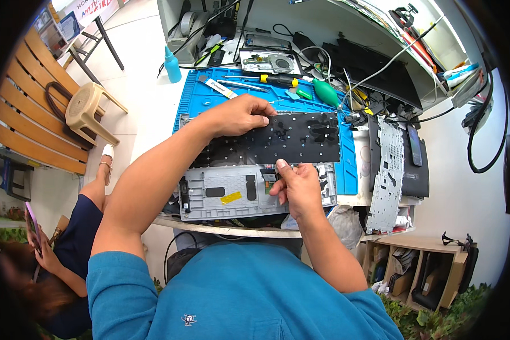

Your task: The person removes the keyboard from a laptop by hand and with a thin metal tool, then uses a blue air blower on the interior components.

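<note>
A thin black keyboard panel (297,136), dotted with small fixings, lies over the upper part of a grey laptop case (209,207). My left hand (238,116) is closed at the panel's far edge, thumb on top and fingers curled. At the near edge, my right hand (303,190) has its thumb against the panel, its other fingers bent over the case. A small green circuit piece (268,186) shows beside those fingertips. Yellow tape (230,198) and dark pads sit on the case's bare part. What lies under the panel is hidden.
Under the case is a blue work mat (347,181). Beyond it lie a yellow-black screwdriver (277,80), a green air blower (325,92) and a blue bottle (171,65). A perforated metal plate (388,170) leans at right. A seated person (56,272) holds a phone at left.
</note>
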`<state>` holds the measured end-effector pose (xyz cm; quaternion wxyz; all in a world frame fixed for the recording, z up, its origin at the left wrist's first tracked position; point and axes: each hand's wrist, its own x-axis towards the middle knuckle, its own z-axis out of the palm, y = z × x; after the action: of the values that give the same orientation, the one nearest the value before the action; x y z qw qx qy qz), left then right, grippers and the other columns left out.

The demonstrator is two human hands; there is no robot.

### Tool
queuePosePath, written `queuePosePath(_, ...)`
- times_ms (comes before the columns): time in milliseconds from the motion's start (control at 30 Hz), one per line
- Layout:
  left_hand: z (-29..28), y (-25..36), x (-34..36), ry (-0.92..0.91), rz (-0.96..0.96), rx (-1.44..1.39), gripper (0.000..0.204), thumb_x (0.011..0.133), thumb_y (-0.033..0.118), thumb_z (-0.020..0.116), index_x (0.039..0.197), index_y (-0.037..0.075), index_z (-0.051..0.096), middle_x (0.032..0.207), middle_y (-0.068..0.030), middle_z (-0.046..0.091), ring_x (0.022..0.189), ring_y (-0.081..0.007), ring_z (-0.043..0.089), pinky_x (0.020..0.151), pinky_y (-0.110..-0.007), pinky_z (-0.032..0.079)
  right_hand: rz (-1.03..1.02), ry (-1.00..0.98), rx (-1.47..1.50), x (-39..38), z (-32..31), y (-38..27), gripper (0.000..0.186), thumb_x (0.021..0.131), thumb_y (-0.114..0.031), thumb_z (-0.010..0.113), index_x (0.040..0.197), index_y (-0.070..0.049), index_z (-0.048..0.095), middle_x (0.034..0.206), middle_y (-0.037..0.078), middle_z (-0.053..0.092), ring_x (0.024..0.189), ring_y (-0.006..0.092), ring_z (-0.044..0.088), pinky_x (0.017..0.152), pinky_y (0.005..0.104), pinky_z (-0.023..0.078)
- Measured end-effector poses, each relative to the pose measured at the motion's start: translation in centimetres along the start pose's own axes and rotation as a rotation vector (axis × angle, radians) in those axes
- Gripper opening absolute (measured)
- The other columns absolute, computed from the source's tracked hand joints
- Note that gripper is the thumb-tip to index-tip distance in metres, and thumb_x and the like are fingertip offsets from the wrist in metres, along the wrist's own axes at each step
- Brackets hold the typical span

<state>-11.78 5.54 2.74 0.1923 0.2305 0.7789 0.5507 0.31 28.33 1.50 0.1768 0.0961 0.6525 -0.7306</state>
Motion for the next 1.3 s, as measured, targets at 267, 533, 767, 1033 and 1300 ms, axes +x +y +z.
queuePosePath(267,-0.3,0.1,0.2,0.006,-0.047,0.012,0.037,0.104,0.017,0.065,0.136,-0.001,0.07,0.12,-0.014,0.078,0.11,-0.0194,0.071,0.101,-0.034,0.053,0.025,-0.02,0.101,-0.2,0.3,-1.0,0.022,0.108,-0.018,0.066,0.105,0.004,0.063,0.091,0.012,0.075,0.051,0.014,0.065,0.038,0.0243,0.045)
queuePosePath(533,-1.4,0.7,0.0,-0.027,0.012,0.16,0.036,0.105,0.016,0.064,0.137,-0.001,0.069,0.122,-0.0122,0.077,0.112,-0.0182,0.069,0.104,-0.035,0.052,-0.019,-0.016,0.107,0.3,-0.7,0.2,0.028,0.106,-0.025,0.071,0.107,0.001,0.061,0.079,0.006,0.067,0.044,0.0099,0.056,0.037,0.0241,0.039)
queuePosePath(767,-1.2,0.2,0.1,-0.043,-0.04,0.005,0.034,0.104,0.014,0.063,0.135,0.0,0.071,0.121,-0.0109,0.078,0.11,-0.0158,0.07,0.101,-0.033,0.052,-0.073,0.059,0.031,-1.6,0.2,-1.4,0.038,0.103,-0.031,0.076,0.112,0.002,0.059,0.09,0.009,0.066,0.051,0.0079,0.054,0.039,0.0243,0.038)
queuePosePath(1033,-1.0,-0.8,0.2,-0.04,-0.052,-0.128,0.033,0.105,0.014,0.062,0.134,-0.001,0.071,0.117,-0.0077,0.077,0.106,-0.0132,0.068,0.098,-0.031,0.052,-0.595,-0.058,-0.28,-8.5,-0.9,0.0,0.04,0.107,-0.02,0.07,0.135,0.004,0.056,0.109,0.007,0.063,0.082,0.0075,0.061,0.068,0.0223,0.052)
queuePosePath(1300,-1.1,0.0,0.2,-0.057,-0.068,-0.082,0.034,0.104,0.015,0.063,0.132,-0.003,0.069,0.116,-0.0046,0.075,0.106,-0.0115,0.066,0.099,-0.03,0.051,0.101,-0.274,0.294,-5.3,6.8,1.1,0.09,0.109,-0.018,0.065,0.168,0.003,0.001,0.127,0.02,0.056,0.074,0.0177,0.064,0.053,0.0357,0.059)
